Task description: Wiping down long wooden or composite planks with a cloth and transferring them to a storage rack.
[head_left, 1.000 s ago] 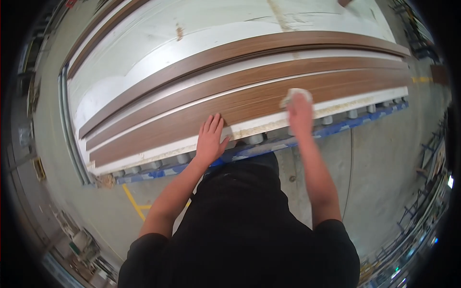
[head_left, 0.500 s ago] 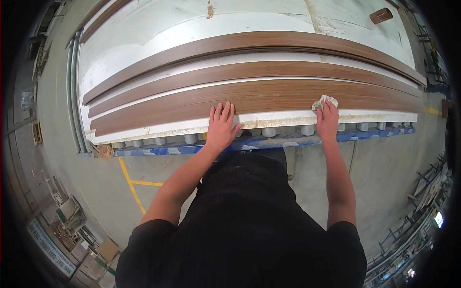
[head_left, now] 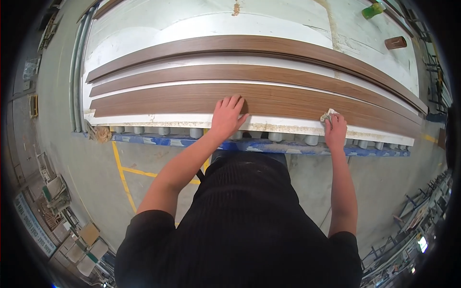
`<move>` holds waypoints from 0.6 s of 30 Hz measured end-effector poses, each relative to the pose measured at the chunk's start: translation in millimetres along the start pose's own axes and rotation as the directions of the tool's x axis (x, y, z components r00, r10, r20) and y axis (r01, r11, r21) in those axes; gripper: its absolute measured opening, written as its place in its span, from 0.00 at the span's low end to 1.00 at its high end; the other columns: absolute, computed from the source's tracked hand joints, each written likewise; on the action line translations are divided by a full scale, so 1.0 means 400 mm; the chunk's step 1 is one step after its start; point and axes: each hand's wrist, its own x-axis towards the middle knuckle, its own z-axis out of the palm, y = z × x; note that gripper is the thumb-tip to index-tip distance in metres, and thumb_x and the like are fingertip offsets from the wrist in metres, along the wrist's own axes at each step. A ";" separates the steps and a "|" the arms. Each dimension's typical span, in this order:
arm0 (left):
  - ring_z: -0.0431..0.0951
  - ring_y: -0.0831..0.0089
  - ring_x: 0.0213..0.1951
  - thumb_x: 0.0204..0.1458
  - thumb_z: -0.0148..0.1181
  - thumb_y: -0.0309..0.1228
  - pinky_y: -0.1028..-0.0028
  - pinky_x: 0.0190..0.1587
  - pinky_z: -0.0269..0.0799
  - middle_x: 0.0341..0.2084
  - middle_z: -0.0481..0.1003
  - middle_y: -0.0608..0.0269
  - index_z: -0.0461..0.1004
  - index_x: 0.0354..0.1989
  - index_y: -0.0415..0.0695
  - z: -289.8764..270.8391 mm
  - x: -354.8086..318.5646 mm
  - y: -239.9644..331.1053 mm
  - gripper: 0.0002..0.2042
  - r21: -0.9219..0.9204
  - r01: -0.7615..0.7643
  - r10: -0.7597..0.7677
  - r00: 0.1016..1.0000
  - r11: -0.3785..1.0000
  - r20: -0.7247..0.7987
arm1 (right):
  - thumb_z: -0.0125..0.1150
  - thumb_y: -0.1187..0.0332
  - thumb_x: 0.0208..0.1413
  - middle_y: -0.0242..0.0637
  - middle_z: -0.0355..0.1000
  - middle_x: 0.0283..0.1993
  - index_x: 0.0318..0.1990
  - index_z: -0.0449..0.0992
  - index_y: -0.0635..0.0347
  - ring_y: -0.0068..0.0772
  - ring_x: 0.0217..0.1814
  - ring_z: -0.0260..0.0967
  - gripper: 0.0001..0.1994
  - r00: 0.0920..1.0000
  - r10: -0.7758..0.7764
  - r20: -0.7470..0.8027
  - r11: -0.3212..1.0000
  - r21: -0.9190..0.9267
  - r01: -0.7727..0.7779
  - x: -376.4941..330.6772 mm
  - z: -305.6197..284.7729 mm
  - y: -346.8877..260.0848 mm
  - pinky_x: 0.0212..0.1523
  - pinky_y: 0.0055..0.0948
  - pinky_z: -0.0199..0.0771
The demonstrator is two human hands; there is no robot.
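Cloth: small pale rag (head_left: pixel 328 115) bunched under my right hand (head_left: pixel 335 130), pressed to the front edge of the nearest wood-grain plank (head_left: pixel 158 102).
Change: a second ago the rag sat further up on the plank face; now it has come down to the near edge, and my left hand (head_left: pixel 226 116) has shifted along too.
Meaning: I judge the wiping has moved from the face to the edge.
Right grip: fingers closed over the rag.
Left grip: flat and spread, holding nothing, bracing the plank.
Bench: long white bench (head_left: pixel 158 26) on rollers (head_left: pixel 196 132), carrying two more planks behind.
Further off: green bottle (head_left: pixel 373 10), small brown block (head_left: pixel 395 42), yellow floor lines (head_left: pixel 126 170).
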 end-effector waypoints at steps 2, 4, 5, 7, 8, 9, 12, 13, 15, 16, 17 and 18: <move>0.72 0.52 0.60 0.59 0.69 0.43 0.55 0.64 0.66 0.61 0.73 0.54 0.73 0.64 0.41 0.003 -0.004 0.000 0.28 0.015 -0.027 0.027 0.999 1.000 -0.022 | 0.66 0.63 0.66 0.45 0.73 0.58 0.58 0.80 0.57 0.55 0.59 0.71 0.17 1.000 -0.010 -0.011 1.000 -0.018 0.010 0.003 0.002 0.003 0.57 0.52 0.72; 0.72 0.52 0.60 0.59 0.68 0.43 0.54 0.64 0.66 0.61 0.73 0.56 0.74 0.63 0.42 0.005 0.000 -0.006 0.27 0.038 -0.057 0.059 0.997 0.998 -0.041 | 0.67 0.62 0.65 0.44 0.73 0.58 0.59 0.80 0.56 0.55 0.59 0.71 0.17 1.000 -0.016 -0.026 0.999 -0.030 0.015 0.016 0.006 -0.020 0.58 0.52 0.72; 0.72 0.52 0.60 0.59 0.68 0.43 0.54 0.64 0.65 0.61 0.73 0.56 0.74 0.63 0.43 0.006 0.009 -0.012 0.27 0.042 -0.059 0.061 0.996 0.997 -0.067 | 0.68 0.60 0.64 0.43 0.73 0.58 0.59 0.80 0.54 0.54 0.59 0.71 0.18 0.999 -0.035 -0.003 0.999 -0.008 0.035 0.028 0.008 -0.039 0.58 0.51 0.73; 0.72 0.53 0.60 0.60 0.69 0.43 0.53 0.64 0.65 0.60 0.73 0.56 0.74 0.64 0.44 0.011 0.034 -0.033 0.26 0.044 -0.066 0.070 0.993 0.997 -0.095 | 0.69 0.58 0.63 0.42 0.73 0.58 0.59 0.80 0.52 0.54 0.59 0.71 0.19 0.999 -0.051 0.015 0.999 0.011 0.051 0.057 0.009 -0.091 0.58 0.51 0.73; 0.72 0.53 0.60 0.59 0.69 0.43 0.53 0.64 0.65 0.60 0.74 0.56 0.75 0.63 0.46 0.012 0.049 -0.053 0.26 0.048 -0.012 0.018 0.993 0.999 -0.114 | 0.71 0.56 0.61 0.40 0.73 0.58 0.59 0.81 0.51 0.52 0.59 0.71 0.21 0.997 -0.051 0.056 0.997 0.056 0.048 0.074 0.013 -0.123 0.57 0.50 0.74; 0.72 0.53 0.60 0.58 0.70 0.43 0.53 0.64 0.65 0.59 0.74 0.56 0.76 0.63 0.48 0.016 0.064 -0.070 0.26 0.048 0.043 -0.036 0.990 0.998 -0.134 | 0.73 0.53 0.59 0.38 0.74 0.57 0.60 0.81 0.50 0.51 0.58 0.71 0.23 0.994 -0.053 0.098 0.994 0.099 0.043 0.086 0.014 -0.154 0.57 0.49 0.75; 0.73 0.55 0.56 0.54 0.73 0.46 0.55 0.60 0.66 0.53 0.76 0.59 0.79 0.57 0.49 -0.007 0.106 -0.102 0.25 0.065 0.035 -0.027 0.991 0.997 -0.128 | 0.75 0.48 0.55 0.37 0.75 0.54 0.60 0.81 0.50 0.47 0.57 0.73 0.28 0.980 -0.003 0.198 0.998 0.064 -0.010 0.125 -0.011 -0.249 0.53 0.46 0.78; 0.74 0.56 0.55 0.52 0.74 0.47 0.56 0.58 0.66 0.51 0.76 0.60 0.81 0.54 0.49 -0.013 0.119 -0.114 0.24 0.086 0.004 0.003 0.997 0.996 -0.081 | 0.75 0.48 0.55 0.37 0.75 0.54 0.60 0.81 0.50 0.47 0.57 0.73 0.28 0.981 -0.001 0.195 0.998 0.063 -0.012 0.129 -0.004 -0.256 0.53 0.46 0.78; 0.75 0.59 0.52 0.52 0.74 0.48 0.57 0.56 0.67 0.47 0.77 0.62 0.82 0.50 0.48 -0.025 0.143 -0.126 0.22 0.114 -0.039 0.045 0.997 0.993 -0.055 | 0.76 0.46 0.53 0.38 0.75 0.49 0.59 0.82 0.48 0.47 0.54 0.74 0.29 0.983 -0.051 0.175 0.998 0.057 0.042 0.137 0.015 -0.264 0.53 0.45 0.78; 0.75 0.60 0.52 0.52 0.73 0.49 0.58 0.55 0.67 0.46 0.77 0.63 0.82 0.49 0.48 -0.032 0.152 -0.129 0.22 0.170 -0.119 0.120 0.993 0.978 0.004 | 0.76 0.46 0.53 0.38 0.75 0.49 0.59 0.82 0.48 0.47 0.54 0.74 0.29 0.983 -0.049 0.175 0.998 0.057 0.040 0.140 0.022 -0.264 0.53 0.45 0.78; 0.75 0.61 0.51 0.53 0.73 0.49 0.59 0.54 0.67 0.45 0.77 0.63 0.82 0.48 0.48 -0.038 0.162 -0.131 0.21 0.222 -0.199 0.189 0.980 0.955 0.068 | 0.76 0.47 0.53 0.38 0.75 0.47 0.57 0.83 0.49 0.47 0.53 0.74 0.27 0.987 -0.061 0.151 0.997 0.059 0.053 0.144 0.028 -0.264 0.52 0.45 0.77; 0.75 0.61 0.51 0.53 0.73 0.49 0.59 0.54 0.67 0.45 0.77 0.63 0.82 0.48 0.48 -0.041 0.171 -0.134 0.21 0.221 -0.201 0.190 0.979 0.954 0.069 | 0.76 0.48 0.54 0.38 0.75 0.45 0.55 0.84 0.49 0.47 0.51 0.74 0.25 0.989 -0.073 0.126 0.996 0.058 0.066 0.149 0.030 -0.264 0.51 0.45 0.77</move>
